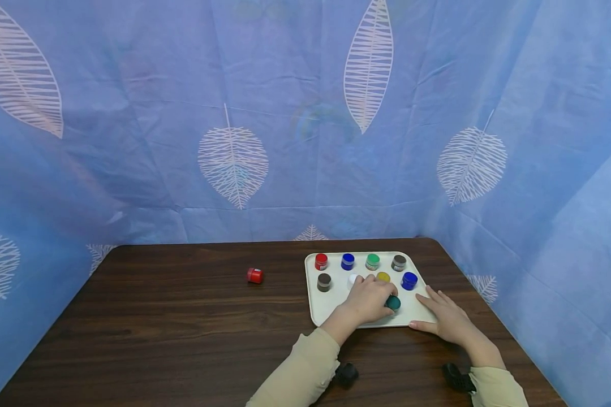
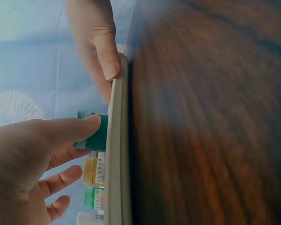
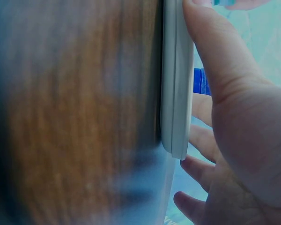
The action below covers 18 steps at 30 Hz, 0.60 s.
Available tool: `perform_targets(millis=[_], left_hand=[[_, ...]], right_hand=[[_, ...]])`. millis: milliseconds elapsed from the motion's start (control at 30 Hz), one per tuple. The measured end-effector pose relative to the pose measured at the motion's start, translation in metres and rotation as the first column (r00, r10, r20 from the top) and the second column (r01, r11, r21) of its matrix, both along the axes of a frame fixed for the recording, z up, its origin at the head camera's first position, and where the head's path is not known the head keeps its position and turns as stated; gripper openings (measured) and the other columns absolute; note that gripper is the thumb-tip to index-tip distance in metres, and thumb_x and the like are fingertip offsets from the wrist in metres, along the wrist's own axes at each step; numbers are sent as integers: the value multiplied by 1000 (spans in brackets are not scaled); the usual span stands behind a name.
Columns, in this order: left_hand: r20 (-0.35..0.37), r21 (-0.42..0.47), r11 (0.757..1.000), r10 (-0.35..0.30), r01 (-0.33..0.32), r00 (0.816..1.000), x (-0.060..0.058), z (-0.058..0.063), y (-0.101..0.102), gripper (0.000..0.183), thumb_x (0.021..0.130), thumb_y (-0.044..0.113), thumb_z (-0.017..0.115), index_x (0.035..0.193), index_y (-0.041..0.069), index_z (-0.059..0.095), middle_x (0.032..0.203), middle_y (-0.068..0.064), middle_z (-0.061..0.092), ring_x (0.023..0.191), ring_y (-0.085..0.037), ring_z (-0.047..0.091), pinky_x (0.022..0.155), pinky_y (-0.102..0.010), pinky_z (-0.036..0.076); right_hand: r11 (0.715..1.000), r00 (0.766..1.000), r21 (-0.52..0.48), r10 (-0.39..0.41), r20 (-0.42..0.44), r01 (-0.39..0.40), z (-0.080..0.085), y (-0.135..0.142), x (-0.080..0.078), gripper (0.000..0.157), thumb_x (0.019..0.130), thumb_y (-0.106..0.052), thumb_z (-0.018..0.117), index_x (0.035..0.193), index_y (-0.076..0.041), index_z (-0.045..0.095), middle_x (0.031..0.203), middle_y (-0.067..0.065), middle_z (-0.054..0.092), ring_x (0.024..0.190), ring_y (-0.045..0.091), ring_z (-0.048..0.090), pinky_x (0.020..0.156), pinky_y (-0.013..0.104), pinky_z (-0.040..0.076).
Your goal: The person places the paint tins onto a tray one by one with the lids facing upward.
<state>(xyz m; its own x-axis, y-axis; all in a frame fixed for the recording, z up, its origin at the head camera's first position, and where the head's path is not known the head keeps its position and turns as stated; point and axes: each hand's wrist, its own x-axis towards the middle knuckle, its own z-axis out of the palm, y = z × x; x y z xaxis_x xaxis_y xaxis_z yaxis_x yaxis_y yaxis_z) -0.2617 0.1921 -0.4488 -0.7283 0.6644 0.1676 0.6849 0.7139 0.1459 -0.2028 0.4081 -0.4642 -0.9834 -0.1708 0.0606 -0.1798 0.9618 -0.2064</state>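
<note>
My left hand [image 1: 368, 301] pinches a dark green paint jar [image 1: 393, 303] between thumb and fingers, at the front right part of the white tray [image 1: 331, 308]. In the left wrist view the green jar [image 2: 97, 135] is upright at the tray's rim [image 2: 118, 140], the thumb across its side. My right hand [image 1: 449, 317] rests at the tray's front right corner with spread, fairly straight fingers. A blue jar [image 1: 409, 281] stands just beyond its fingertips. Partly behind the left hand are a white jar [image 1: 353, 280] and a yellow jar [image 1: 383, 277].
Along the tray's back edge stand red [image 1: 321, 261], blue [image 1: 348, 261], green [image 1: 372, 262] and dark grey [image 1: 399, 263] jars. A dark jar [image 1: 324, 282] is at its left. Away to the left, a red jar [image 1: 255, 276] lies on the brown table [image 1: 158, 322].
</note>
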Motion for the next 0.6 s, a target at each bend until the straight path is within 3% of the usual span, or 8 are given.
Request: perform_targets(millis=[267, 600], left_hand=[[10, -11, 1000, 9, -9, 1000, -3, -7, 7, 35, 84, 47, 73, 116, 38, 62, 115, 23, 65, 101, -7, 52, 80, -27, 36], [17, -38, 999, 15, -15, 1000, -3, -4, 11, 36, 86, 47, 70, 120, 38, 63, 120, 21, 64, 105, -7, 52, 83, -28, 37]], right_hand=[[1000, 1000, -4, 4, 0, -4, -1, 0, 0, 82, 80, -55, 71, 138, 0, 51, 147, 36, 34, 131, 61, 32, 94, 75, 33], [1000, 1000, -4, 21, -17, -21, -1, 1, 0, 81, 80, -53, 72, 137, 2, 52, 146, 37, 35, 130, 62, 33, 94, 73, 35]])
